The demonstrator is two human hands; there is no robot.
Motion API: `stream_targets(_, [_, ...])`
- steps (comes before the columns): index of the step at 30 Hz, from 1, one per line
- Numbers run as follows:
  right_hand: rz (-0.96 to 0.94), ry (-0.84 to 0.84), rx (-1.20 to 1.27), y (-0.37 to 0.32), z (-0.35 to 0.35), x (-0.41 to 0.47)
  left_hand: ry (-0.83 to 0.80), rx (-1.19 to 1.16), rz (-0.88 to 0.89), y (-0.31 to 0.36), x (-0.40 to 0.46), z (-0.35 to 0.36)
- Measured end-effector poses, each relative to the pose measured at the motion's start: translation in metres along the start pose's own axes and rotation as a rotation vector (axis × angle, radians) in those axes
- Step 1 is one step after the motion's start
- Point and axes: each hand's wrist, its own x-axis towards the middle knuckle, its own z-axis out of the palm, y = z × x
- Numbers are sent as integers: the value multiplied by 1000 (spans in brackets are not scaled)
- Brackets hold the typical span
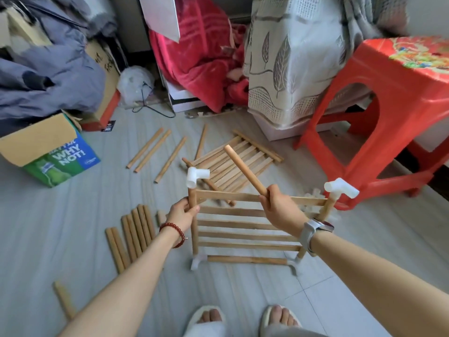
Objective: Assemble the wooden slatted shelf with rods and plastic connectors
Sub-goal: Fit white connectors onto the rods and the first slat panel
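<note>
- Nearest: two feet in pale slippers [209, 317] on a grey tiled floor [97, 239].
- Slatted panel [245, 229], held upright: flat wooden slats between round side rods, translucent white plastic connectors at all four corners. A cross rod [247, 259] joins the bottom pair; the top pair, left connector [195, 177] and right connector [340, 188], have empty sockets.
- Left hand [182, 212] curls round the left side rod; right hand [279, 205] grips a loose smooth rod [244, 169], angled up-left.
- Judged early: one tier partly framed.
- Left: bundled rods [131, 237] lie unused.
- Beyond: a second slatted panel [233, 164], more rods [155, 152], red plastic stool [388, 117].
</note>
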Motion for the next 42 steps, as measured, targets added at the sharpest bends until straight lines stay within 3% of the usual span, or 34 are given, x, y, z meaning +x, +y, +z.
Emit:
stream_targets(5, [-5, -24, 13, -6, 0, -11, -77, -711, -99, 18, -23, -14])
stream_targets(7, [20, -61, 21, -9, 0, -18, -98, -815, -94, 36, -35, -21])
stream_targets(9, [11, -80, -11, -10, -1, -22, -90, -636, -45, 48, -38, -23])
stream_targets(12, [-35, -86, -66, -13, -11, -30, 8, -167, 105, 47, -43, -18])
stream_targets(14, [-109, -77, -134, -15, -21, -38, 66, -17, 160, 41, -49, -17])
stream_targets(20, [-294, 3, -417, -18, -50, -55, 89, -16, 158, 43, -51, -19])
stream_targets(29, [-330, 72, -390, -11, -50, -50, 5, -15, 147, 43, -49, -22])
stream_targets(42, [-486, 194, -389, -14, -49, -28, 74, 38, 131, 41, -43, -32])
